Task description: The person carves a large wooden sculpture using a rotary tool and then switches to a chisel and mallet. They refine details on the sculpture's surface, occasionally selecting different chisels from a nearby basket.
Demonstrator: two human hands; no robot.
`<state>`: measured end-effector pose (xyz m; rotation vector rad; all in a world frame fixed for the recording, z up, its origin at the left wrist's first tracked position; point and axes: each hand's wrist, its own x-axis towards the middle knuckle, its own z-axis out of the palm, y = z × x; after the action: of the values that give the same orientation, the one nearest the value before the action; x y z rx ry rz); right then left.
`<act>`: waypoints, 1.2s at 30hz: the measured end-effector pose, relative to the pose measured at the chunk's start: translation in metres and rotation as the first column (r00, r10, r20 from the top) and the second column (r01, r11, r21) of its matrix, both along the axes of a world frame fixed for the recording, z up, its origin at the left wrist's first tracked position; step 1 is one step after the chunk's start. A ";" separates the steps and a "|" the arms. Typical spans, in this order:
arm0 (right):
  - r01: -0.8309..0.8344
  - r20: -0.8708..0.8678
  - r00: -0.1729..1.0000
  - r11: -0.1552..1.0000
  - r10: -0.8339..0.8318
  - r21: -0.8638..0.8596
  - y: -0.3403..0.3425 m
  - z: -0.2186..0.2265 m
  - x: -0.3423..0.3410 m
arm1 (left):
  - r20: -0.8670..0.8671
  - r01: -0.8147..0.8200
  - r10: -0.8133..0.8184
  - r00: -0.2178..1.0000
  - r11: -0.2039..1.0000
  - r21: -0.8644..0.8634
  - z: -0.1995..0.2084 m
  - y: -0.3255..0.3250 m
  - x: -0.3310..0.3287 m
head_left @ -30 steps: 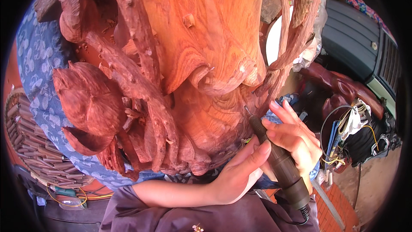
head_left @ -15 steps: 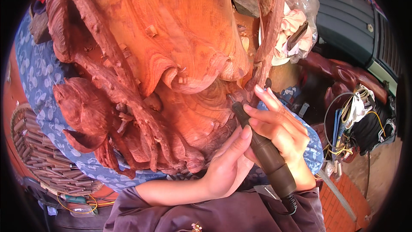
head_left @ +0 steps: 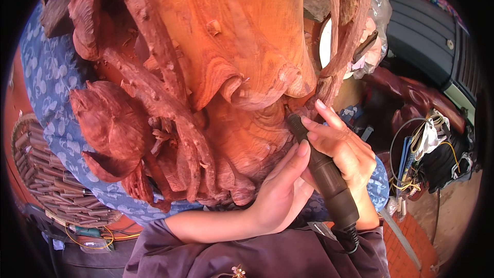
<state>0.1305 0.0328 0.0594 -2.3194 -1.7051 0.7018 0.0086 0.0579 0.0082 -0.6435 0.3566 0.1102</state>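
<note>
A large reddish carved wood sculpture (head_left: pixel 216 72) fills the upper and middle view. My right hand (head_left: pixel 342 149) grips a dark pen-shaped rotary carving tool (head_left: pixel 321 170), whose tip touches the wood under a curled fold. My left hand (head_left: pixel 280 190) lies against the lower carved surface, thumb resting on the tool's body. A black cord leaves the tool's rear end near my purple sleeve.
A blue patterned cloth (head_left: pixel 46 87) lies under the sculpture. A woven basket (head_left: pixel 46 180) sits at the lower left. Coiled cables and bundled wires (head_left: pixel 432 149) lie at the right, next to a dark box (head_left: pixel 427 36). A red brick floor (head_left: pixel 411 257) shows at the lower right.
The view has shifted, so the sculpture sits differently in the picture. Both hands and the tool have moved up along the carving; the tip now sits under the curled fold.
</note>
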 end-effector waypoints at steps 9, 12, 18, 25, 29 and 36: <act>-0.006 0.024 1.000 1.000 0.006 0.015 0.001 -0.004 -0.001 | 0.019 -0.080 0.082 0.996 0.993 -0.092 -0.004 -0.003 0.000; 0.001 0.032 0.999 1.000 -0.001 0.007 0.002 -0.001 -0.004 | 0.017 -0.051 0.053 0.998 0.992 -0.112 -0.001 -0.001 -0.002; -0.009 0.001 1.000 1.000 0.009 -0.012 0.000 0.002 -0.002 | -0.033 0.029 -0.032 0.999 0.996 -0.082 0.001 -0.009 -0.002; 0.003 -0.014 1.000 1.000 -0.004 -0.019 -0.001 -0.001 0.002 | -0.118 0.050 -0.064 0.991 0.992 -0.117 0.006 0.003 0.005; 0.019 -0.027 0.999 1.000 -0.019 0.023 -0.002 -0.005 0.002 | -0.104 0.057 -0.061 0.993 0.998 -0.038 -0.002 -0.009 0.003; 0.014 0.001 1.000 1.000 -0.014 0.010 0.001 -0.006 0.002 | -0.152 0.064 -0.060 0.987 0.998 0.023 -0.002 -0.009 0.005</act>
<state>0.1321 0.0337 0.0536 -2.3224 -1.6875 0.6880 0.0139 0.0487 0.0058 -0.5975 0.5202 0.1050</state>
